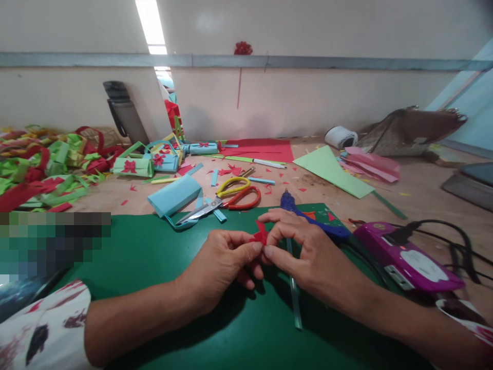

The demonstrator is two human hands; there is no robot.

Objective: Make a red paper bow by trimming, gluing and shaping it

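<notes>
A small red paper bow (261, 235) is pinched between both hands above the green mat (154, 267). My left hand (227, 257) grips its lower left side with thumb and forefinger. My right hand (300, 241) holds the right side, its thumb and forefinger closed on the paper. Under and behind the right hand lies a blue glue gun (335, 228), with a clear glue stick (296, 303) reaching toward me. Scissors with yellow and red handles (243, 198) lie open beyond the hands, beside a light blue folded paper piece (175, 194).
Small paper bags (133, 167) and a colourful pile (50, 169) stand left. A purple power strip (410, 257) with black cables is right. Green paper (333, 169), red sheets (262, 149), a pen (268, 164), a white roll (341, 137), a handbag (408, 131) and a bottle (127, 115) lie farther back.
</notes>
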